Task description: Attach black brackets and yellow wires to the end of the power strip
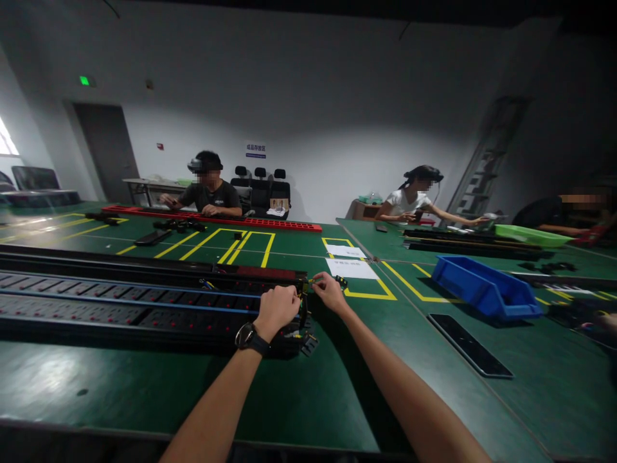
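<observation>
Long black power strips [178,319] with rows of sockets and red dots lie side by side on the green table, reaching in from the left. My left hand [278,310], a watch on its wrist, is closed over their right end; whatever its fingers grip is hidden. Just right of it, my right hand [330,292] pinches at a small yellow-green piece [310,281], too small to name, by the end of the rear strip. Loose wires and a black end part [308,344] stick out below my left hand. Another small black part [341,281] is just beyond my right fingers.
A blue bin [484,288] and a dark flat tablet-like device [470,344] lie to the right. Paper labels [351,269] and yellow tape lines mark the table. Across it, a person [212,193] sits behind a red rail [270,223]; two more people work at the right near a green tray [533,236].
</observation>
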A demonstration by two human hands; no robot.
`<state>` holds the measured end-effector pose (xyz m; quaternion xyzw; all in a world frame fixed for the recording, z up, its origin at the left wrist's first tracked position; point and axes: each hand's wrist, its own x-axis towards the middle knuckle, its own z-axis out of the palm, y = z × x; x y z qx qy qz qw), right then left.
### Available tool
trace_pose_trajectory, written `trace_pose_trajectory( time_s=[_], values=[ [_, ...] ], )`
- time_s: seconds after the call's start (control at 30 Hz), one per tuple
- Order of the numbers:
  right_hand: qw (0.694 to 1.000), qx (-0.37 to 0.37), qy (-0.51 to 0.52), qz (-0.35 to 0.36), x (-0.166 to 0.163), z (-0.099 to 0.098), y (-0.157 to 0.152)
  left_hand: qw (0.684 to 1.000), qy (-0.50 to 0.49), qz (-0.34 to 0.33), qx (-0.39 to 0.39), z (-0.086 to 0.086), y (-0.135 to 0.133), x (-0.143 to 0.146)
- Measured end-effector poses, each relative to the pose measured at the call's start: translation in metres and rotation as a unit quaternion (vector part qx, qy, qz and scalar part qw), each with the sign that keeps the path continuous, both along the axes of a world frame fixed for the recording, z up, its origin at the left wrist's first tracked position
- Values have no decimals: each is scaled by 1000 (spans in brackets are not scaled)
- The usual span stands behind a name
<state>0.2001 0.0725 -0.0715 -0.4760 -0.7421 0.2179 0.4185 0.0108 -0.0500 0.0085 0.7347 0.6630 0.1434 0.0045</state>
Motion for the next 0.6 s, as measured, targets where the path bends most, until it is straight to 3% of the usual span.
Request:
trace_pose_trajectory(
  time_s=[0.23,0.5,0.6],
  values=[
    [999,13,6,-52,-7,-1,3,1000,-2,-2,7,-1,0,0],
    [973,-53,-125,-186,-12,9,5,1000,6,4,8,-1,1,1],
    [967,-70,-152,-195,-12,10,9,1000,6,7,12,0,0,1]
  ],
)
